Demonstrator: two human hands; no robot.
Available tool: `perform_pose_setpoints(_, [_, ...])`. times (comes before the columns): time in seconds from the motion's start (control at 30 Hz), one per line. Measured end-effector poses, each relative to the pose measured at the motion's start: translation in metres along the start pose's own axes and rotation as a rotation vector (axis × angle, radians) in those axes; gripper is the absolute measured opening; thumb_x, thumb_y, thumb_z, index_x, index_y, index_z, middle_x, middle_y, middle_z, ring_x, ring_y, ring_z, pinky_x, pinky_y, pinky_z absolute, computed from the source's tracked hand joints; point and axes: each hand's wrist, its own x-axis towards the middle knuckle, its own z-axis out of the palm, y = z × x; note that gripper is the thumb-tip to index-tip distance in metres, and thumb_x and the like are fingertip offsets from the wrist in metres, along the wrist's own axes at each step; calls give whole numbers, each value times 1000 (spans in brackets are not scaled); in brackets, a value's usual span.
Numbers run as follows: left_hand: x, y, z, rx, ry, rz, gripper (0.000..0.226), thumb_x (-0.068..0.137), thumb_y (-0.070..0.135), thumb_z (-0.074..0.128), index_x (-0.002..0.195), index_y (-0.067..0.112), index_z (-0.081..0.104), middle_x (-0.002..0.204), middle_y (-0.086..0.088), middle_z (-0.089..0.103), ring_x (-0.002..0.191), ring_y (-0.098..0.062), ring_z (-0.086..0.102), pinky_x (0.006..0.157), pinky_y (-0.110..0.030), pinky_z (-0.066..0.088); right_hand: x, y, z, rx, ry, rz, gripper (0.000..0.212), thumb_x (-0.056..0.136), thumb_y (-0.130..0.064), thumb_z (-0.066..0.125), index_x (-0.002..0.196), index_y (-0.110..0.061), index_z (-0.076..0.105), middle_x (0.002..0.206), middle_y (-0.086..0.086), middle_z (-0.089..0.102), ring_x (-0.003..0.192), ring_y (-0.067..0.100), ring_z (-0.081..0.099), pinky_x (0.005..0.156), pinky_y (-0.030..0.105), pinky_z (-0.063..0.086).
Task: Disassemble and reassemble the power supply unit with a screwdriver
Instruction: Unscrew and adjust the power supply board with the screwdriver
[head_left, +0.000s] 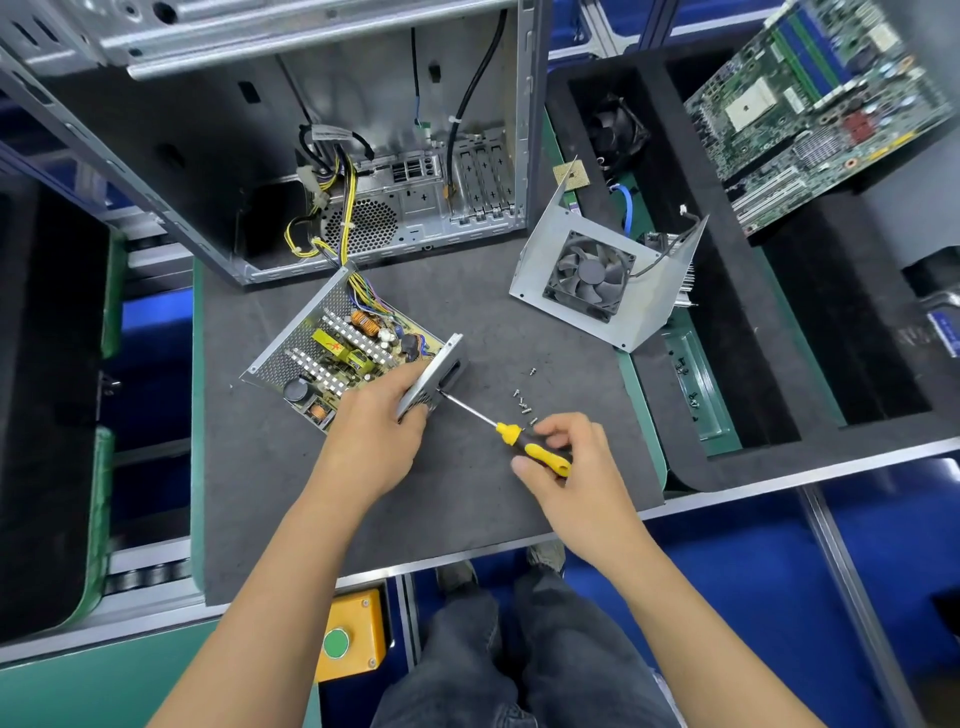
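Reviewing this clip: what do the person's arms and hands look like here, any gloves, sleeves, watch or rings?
Both arms are bare from the frame's lower edge to the fingers: no sleeves show. The left hand and right hand wear no gloves, and no watch, wristband or ring is visible on either. Below the arms, dark grey trousers show.

Legible text: none is found.
Blue label (943, 332), right edge: print is blurred, unreadable.
Motherboard (810, 104): markings are too small to be read.
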Motion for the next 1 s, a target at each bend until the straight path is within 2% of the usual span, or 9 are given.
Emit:
perform_pose_setpoints(0.17, [0,-1,0,-13,-6,-2,49,92,6,63,131,35,62,103,5,72,98,-19,65,75,-26,45,0,-1,-1,66,38,75,20,100,-29,51,88,-36,65,80,-12,67,61,1,60,60,10,41])
perform_pose_setpoints(0.3, [0,0,0,-5,0,2,49,91,6,63,131,36,62,104,6,72,98,-20,64,74,-24,42,-2,-4,0,64,40,-21,23,92,-17,66,101,-36,58,107,-11,52,87,-4,58,73,7,44])
perform_pose_setpoints(0.47, [-1,1,0,-15,-2,-2,51,91,6,62,129,41,62,105,7,73,98,-19,64,75,-24,43,0,-8,-5,91,45,56,20,98,-31,56,85,-39,69,78,-11,70,65,3,63,60,7,44])
perform_pose_setpoints(0.53, [0,0,0,-17,-7,-9,50,92,7,62,129,41,62,105,7,73,98,-19,64,74,-24,43,-2,-8,-2,81,19,20,11,96,-29,60,97,-39,65,92,-16,66,75,-1,64,65,6,44])
perform_pose_setpoints(0.6, [0,0,-1,-19,-12,-16,50,92,7,62,130,40,62,105,6,73,99,-19,64,75,-24,44,-3,-7,0,58,66,-40,20,91,-19,68,100,-34,59,105,-15,52,89,1,62,74,11,47])
perform_pose_setpoints(0.67, [0,1,-1,-20,-13,-22,50,92,7,62,130,39,62,104,5,73,100,-20,64,76,-25,44,-3,-8,1,41,126,-44,21,89,-14,69,94,-32,60,100,-13,57,87,0,61,72,9,45])
perform_pose_setpoints(0.77, [0,2,-2,-18,-13,-21,49,92,7,62,130,38,62,103,4,73,100,-20,64,77,-26,45,-1,-6,-1,76,112,38,14,97,-25,59,87,-32,67,78,-12,69,64,1,63,59,7,41])
perform_pose_setpoints(0.9, [0,2,-2,-14,-17,-18,49,92,7,61,129,39,62,101,6,73,96,-20,63,69,-21,43,-1,-6,0,39,38,-8,15,91,-23,67,99,-33,60,101,-12,54,81,-1,60,70,5,43])
perform_pose_setpoints(1.0, [0,3,-2,-20,-17,-18,49,92,7,61,128,39,63,99,5,73,94,-21,63,72,-26,45,0,-8,-2,29,107,-2,12,92,-22,66,89,-34,63,88,-7,63,72,3,61,65,9,44])
